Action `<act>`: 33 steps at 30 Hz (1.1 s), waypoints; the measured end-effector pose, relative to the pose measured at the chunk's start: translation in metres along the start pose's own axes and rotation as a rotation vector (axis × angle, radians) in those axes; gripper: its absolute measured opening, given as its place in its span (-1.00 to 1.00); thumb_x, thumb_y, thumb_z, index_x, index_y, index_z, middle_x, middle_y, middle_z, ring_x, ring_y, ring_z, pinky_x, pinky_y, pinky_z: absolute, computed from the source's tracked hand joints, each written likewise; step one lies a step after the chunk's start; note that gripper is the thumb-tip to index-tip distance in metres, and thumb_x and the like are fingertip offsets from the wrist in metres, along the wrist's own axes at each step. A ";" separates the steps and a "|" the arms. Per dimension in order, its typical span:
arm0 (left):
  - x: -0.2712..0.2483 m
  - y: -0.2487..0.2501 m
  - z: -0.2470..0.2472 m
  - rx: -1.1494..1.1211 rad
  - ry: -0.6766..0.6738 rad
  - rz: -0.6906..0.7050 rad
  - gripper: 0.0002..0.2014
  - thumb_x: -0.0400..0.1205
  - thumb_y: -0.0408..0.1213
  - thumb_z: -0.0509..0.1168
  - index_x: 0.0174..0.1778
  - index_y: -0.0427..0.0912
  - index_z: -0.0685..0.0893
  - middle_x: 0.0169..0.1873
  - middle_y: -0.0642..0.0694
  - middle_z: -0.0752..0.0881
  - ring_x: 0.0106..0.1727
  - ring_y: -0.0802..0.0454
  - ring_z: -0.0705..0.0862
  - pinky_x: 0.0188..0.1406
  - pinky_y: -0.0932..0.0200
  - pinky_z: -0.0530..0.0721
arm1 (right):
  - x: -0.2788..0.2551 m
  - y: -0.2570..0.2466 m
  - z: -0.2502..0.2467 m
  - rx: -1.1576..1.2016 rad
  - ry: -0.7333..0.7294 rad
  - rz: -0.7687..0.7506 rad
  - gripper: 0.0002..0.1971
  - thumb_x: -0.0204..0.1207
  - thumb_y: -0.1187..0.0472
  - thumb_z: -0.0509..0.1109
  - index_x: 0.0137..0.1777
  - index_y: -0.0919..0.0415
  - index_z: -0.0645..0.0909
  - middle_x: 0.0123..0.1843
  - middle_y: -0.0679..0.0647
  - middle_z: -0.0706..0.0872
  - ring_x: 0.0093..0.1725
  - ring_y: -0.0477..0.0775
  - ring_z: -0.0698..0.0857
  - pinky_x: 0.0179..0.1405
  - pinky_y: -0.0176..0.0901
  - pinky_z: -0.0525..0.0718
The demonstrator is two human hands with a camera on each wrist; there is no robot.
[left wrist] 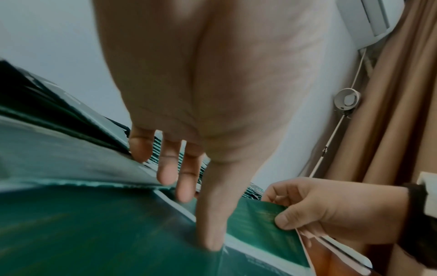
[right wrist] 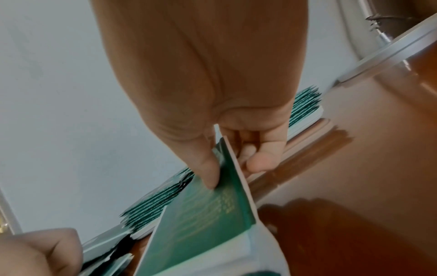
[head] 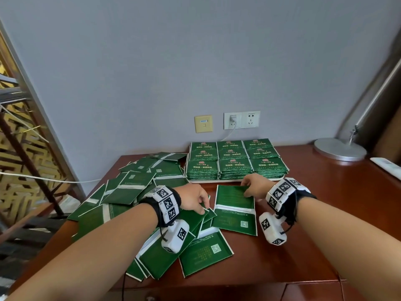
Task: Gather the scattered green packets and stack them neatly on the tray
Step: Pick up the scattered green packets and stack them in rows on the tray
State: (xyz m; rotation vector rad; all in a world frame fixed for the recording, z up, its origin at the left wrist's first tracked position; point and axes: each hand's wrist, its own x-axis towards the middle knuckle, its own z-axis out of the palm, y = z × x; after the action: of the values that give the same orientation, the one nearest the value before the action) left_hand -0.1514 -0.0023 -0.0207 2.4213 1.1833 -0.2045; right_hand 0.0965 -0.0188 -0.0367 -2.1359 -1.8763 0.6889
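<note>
Packets (head: pixel 138 185) lie fanned and overlapping across the left half of the worktop (head: pixel 314 224), mostly face-down, so each has to be freed from its neighbours before it can join a stack. Your right hand (head: pixel 255 186) pinches the far edge of an unfolded green packet (head: pixel 235 206), thumb on top and fingers curled beneath, which tilts that end up off the wood; that grip looks chosen to fold or lift it cleanly. Your left hand (head: pixel 194 199) is spread, fingertips pressing down on the loose pile beside it, probably to keep those sheets from sliding along. Just beyond your right hand sits the tray (head: pixel 236 180), already carrying neat stacks (head: pixel 235 158) in a three-by-three grid, printed faces up and edges squared, so a new packet likely needs flipping to match.
</note>
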 end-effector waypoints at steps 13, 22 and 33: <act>0.014 0.007 -0.005 0.002 0.049 0.025 -0.91 0.62 -0.29 0.43 -0.20 -0.04 0.75 0.04 0.01 0.76 0.10 0.07 0.68 0.27 0.08 0.60 | 0.002 0.024 -0.008 0.061 0.048 -0.012 -0.65 0.49 0.36 0.48 0.27 0.16 0.63 0.18 0.05 0.62 -0.23 0.02 0.67 -0.41 -0.21 0.68; 0.053 0.052 -0.009 -0.204 0.332 0.034 -0.94 0.67 -0.32 0.34 -0.05 -0.18 0.72 -0.12 0.07 0.70 -0.08 0.08 0.68 -0.11 0.29 0.56 | -0.007 0.076 -0.039 0.115 0.151 0.049 -0.63 0.45 0.37 0.47 0.26 0.16 0.65 0.09 0.08 0.68 -0.10 0.09 0.71 -0.32 -0.16 0.71; 0.086 0.076 -0.008 -0.364 0.514 -0.089 -0.86 0.72 -0.37 0.22 -0.07 -0.34 0.65 -0.25 -0.15 0.66 -0.25 -0.21 0.77 -0.21 -0.12 0.80 | -0.016 0.127 -0.058 0.149 0.306 0.101 -0.67 0.41 0.30 0.49 0.18 0.08 0.72 0.13 0.03 0.73 0.01 -0.02 0.64 -0.02 -0.26 0.53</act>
State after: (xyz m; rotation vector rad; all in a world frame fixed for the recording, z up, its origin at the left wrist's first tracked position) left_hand -0.0390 0.0212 -0.0161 2.1530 1.3939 0.5928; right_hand 0.2340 -0.0467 -0.0414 -2.1133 -1.5210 0.4715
